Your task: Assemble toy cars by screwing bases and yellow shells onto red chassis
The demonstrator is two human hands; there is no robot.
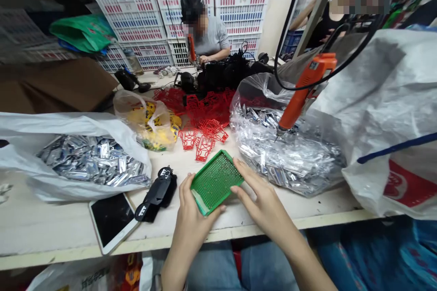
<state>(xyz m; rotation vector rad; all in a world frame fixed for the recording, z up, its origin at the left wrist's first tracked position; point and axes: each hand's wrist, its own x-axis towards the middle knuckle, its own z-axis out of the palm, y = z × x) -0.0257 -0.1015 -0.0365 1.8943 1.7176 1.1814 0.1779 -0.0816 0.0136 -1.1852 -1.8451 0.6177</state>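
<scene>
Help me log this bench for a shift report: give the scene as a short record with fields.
Left hand: holds the left end of the green tray
Right hand: holds the tray's right end
Tray contents: tiny pieces, too small to identify
Left of tray: black part, white-edged device
Beyond tray: red frames
Right of tray: orange power tool, clear bag of silvery pieces
Far side: person in grey top

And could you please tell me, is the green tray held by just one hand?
No, the left hand and right hand both hold the green tray.
</scene>
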